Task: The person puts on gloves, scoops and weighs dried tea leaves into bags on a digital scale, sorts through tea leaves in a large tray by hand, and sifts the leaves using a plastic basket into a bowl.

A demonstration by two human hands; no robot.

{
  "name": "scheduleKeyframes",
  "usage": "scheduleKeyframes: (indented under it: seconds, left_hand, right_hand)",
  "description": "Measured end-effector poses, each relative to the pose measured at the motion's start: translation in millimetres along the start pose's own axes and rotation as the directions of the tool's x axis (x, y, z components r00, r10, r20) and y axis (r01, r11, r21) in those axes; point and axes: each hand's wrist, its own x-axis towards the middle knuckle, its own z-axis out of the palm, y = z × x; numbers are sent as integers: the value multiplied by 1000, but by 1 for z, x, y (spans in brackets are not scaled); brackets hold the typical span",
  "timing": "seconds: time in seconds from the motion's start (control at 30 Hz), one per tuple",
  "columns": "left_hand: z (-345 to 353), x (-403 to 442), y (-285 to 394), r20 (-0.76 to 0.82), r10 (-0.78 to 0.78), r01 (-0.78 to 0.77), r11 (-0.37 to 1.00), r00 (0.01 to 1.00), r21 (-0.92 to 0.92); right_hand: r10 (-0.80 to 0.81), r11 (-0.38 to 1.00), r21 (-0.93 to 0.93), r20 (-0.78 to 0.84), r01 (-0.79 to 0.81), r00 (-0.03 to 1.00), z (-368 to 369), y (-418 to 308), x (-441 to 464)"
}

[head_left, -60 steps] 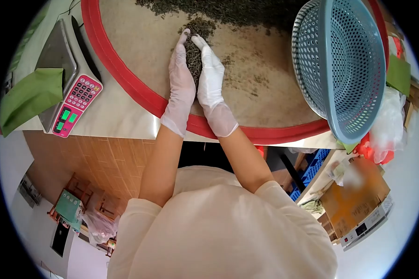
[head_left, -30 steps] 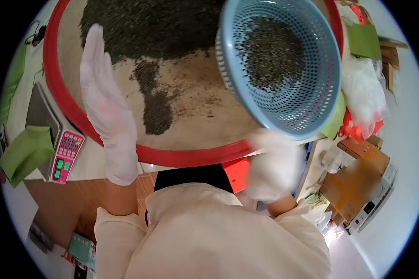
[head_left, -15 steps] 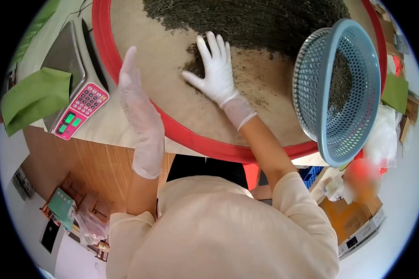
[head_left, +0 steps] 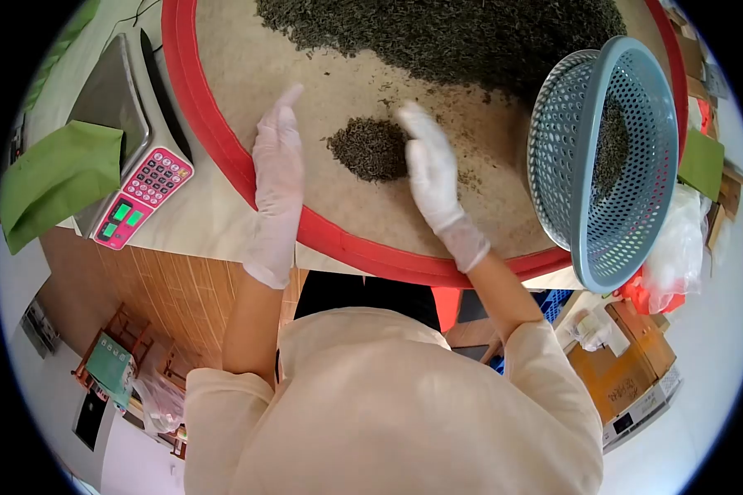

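Both unclenched and empty, my left grip [head_left: 279, 161] had come over the red rim [head_left: 334, 238] and my right grip [head_left: 434, 169] had slid off the small leaf pile [head_left: 370, 150], leaving it between them, workable from both sides.

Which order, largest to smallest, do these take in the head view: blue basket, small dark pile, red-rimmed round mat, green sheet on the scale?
1. Red-rimmed round mat (cut off above)
2. Blue basket
3. Green sheet
4. Small dark pile
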Motion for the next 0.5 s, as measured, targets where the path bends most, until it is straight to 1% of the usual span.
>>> scheduleKeyframes:
  seconds: [0.03,0.07,0.1,0.13,0.17,0.2,0.23,0.27,0.33,0.37,0.4,0.43,0.47,0.5]
  left_hand:
    - [3,-1,-6,6,64,-64,985,998,161]
    - [7,-1,-12,12,63,-64,985,998,162]
    - [13,-1,-14,35,128,-133,958,991,252]
    - [21,-3,-17,66,192,-202,919,979,337]
    - [33,-7,-25,73,191,-204,919,979,338]
    - [48,-12,-35,95,255,-271,868,962,416]
    - [58,-16,-38,119,317,-333,804,941,492]
    - [63,-19,-41,119,317,-332,799,941,501]
    - [69,-28,-44,242,352,-422,821,904,385]
    - [72,-28,-46,223,332,-376,906,916,193]
    - [73,-30,-46,223,328,-373,905,918,206]
    - [73,-30,-45,222,247,-254,967,943,3]
    - [73,-27,-43,238,175,-128,971,955,-201]
    - [73,-25,-39,239,183,-138,972,954,-193]
  right_hand:
    - [81,996,-24,-93,-84,992,-2,-1,-11]
    - [161,984,-40,-190,-171,969,-2,1,-23]
    - [202,970,-88,-222,-226,954,5,4,-34]
    - [156,947,-249,-205,-205,966,11,4,-37]
    - [159,924,-318,-192,-214,969,18,5,-36]
    - [160,898,-383,-175,-217,971,27,3,-30]
    - [148,894,-389,-217,-224,965,37,6,-23]
    - [150,898,-379,-216,-224,965,45,7,-17]
    - [132,902,-390,-163,-187,978,58,1,-7]
    - [120,925,-333,-195,-181,973,66,1,-4]
    - [124,929,-322,-192,-182,973,72,0,-5]
    - [141,962,-196,-235,-189,962,77,-1,-4]
    - [157,981,-69,-281,-183,947,82,-2,0]
    - [155,982,-59,-289,-180,945,87,-4,3]
